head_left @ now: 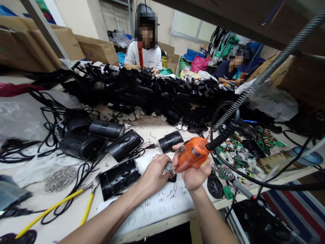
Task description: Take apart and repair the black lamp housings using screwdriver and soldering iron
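My right hand is wrapped round an orange electric screwdriver, which hangs from a coiled spring and a black cable. Its tip points left toward my left hand and is hidden behind the fingers. My left hand pinches a small round silvery part just above the white sheet. Thin wires trail below it. Left of my left hand lies an open black housing half. Beyond my hands rests a closed black cylindrical housing.
Yellow-handled pliers and a pile of screws lie at left, near several black housings. A soldering iron and circuit boards are at right. Black parts are heaped across the back; two people sit beyond.
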Demonstrator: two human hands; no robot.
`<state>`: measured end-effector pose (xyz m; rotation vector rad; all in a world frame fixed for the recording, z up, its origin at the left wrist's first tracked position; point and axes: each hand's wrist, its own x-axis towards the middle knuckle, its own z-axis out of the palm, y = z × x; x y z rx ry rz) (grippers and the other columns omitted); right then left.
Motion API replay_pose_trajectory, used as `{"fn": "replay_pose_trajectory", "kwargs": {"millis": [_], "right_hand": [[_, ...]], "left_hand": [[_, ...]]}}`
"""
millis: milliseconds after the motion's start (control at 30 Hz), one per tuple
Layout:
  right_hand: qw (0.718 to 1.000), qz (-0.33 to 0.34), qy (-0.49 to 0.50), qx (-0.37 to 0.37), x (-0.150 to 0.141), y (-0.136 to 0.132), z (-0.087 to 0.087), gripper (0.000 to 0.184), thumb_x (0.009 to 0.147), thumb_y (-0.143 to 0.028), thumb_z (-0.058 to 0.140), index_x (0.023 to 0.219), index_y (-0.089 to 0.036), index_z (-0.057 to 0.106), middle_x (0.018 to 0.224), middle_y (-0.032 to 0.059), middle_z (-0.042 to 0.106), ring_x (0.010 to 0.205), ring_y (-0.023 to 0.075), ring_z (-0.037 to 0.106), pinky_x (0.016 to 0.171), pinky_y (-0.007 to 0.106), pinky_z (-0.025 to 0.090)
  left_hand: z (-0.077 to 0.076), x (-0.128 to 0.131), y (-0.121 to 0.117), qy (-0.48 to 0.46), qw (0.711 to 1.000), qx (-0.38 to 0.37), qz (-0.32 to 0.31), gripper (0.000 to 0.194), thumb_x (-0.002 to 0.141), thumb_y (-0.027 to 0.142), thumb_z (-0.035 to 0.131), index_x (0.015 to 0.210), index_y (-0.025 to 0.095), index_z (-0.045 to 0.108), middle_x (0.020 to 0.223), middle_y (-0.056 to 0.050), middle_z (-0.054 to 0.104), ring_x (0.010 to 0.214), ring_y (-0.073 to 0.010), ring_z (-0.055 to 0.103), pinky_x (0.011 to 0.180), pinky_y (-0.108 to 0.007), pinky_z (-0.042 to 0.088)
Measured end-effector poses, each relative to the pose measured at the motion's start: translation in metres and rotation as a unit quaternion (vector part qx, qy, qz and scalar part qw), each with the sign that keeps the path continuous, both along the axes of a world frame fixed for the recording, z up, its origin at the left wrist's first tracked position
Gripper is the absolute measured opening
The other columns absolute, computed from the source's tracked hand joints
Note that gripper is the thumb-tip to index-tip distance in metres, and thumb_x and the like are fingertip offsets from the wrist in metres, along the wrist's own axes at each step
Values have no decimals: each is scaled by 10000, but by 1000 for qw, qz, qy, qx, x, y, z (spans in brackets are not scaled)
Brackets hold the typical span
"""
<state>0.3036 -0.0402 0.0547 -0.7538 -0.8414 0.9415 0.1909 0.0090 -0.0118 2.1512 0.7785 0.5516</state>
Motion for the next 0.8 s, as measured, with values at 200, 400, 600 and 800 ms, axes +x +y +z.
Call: {"fn": "replay_pose_trajectory", "kwargs": {"millis": [200, 400, 600, 800], "right_hand": [[1000, 3, 0, -2, 0, 0, -1, 693, 695, -832, 512, 865, -184, 688, 480, 0, 507, 397, 154, 435, 369, 265, 337], [999, -5, -29, 20, -3, 0, 0, 683, 736, -818, 483, 884, -180, 678, 454, -39, 440, 360, 132, 379, 354, 265, 320], [999, -40, -26, 3, 0, -8, 11, 661, 743, -800, 472, 902, -201, 701, 557, 20, 577, 402, 161, 470, 384, 287, 349], [999, -18, -2, 26, -6, -11, 30, 647, 755, -793, 435, 895, -220, 700, 542, 25, 559, 495, 221, 547, 466, 366, 462]], "left_hand": [[0, -1, -2, 2, 1000, 3, 13, 156, 736, 84, 619, 806, 198, 539, 878, -39, 591, 914, -246, 519, 779, -353, 413], [1, 4, -3, 1, 999, 9, 35, 143, 721, 90, 632, 786, 200, 569, 859, -32, 593, 881, -234, 528, 763, -342, 411], [2, 8, 0, 16, 999, 6, 52, 152, 705, 138, 683, 729, 201, 547, 824, -29, 594, 851, -237, 545, 758, -350, 420], [1, 1, -7, 14, 997, -11, 77, 175, 756, 179, 679, 812, 207, 516, 906, -46, 595, 920, -258, 548, 772, -371, 439]]}}
